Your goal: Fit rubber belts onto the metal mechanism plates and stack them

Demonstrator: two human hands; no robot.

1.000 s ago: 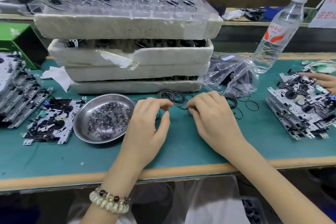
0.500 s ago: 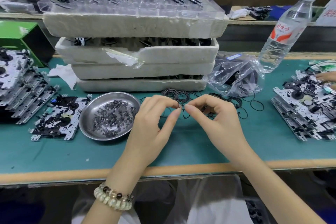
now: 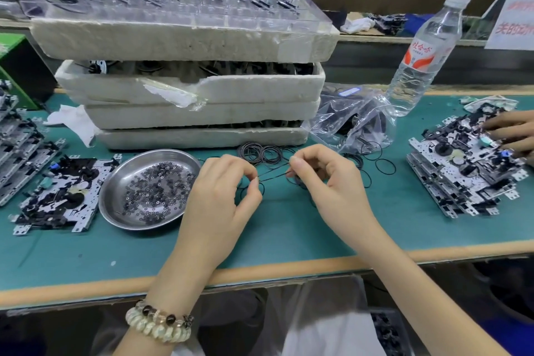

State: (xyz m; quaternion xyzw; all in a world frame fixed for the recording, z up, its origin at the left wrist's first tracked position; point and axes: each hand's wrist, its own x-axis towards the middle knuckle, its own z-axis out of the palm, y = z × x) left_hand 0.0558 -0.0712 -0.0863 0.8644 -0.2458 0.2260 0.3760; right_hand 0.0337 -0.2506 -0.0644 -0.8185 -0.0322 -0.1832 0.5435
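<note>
My left hand (image 3: 219,199) and my right hand (image 3: 326,182) are raised a little over the green mat, a thin black rubber belt (image 3: 274,175) pinched and stretched between their fingertips. A loose pile of black belts (image 3: 261,152) lies just behind them. One metal mechanism plate (image 3: 57,193) lies flat at the left, next to a leaning stack of plates (image 3: 14,153). Another stack of plates (image 3: 465,170) sits at the right.
A steel dish (image 3: 115,182) of small black washers sits left of my hands. Stacked foam trays (image 3: 185,87) stand behind, a clear bag of belts (image 3: 352,118) and a water bottle (image 3: 422,58) to their right. Another person's hand (image 3: 511,133) touches the right stack.
Both hands have risen from the belt pile and drawn apart, and a single belt now stretches between them. The view has shifted slightly.
</note>
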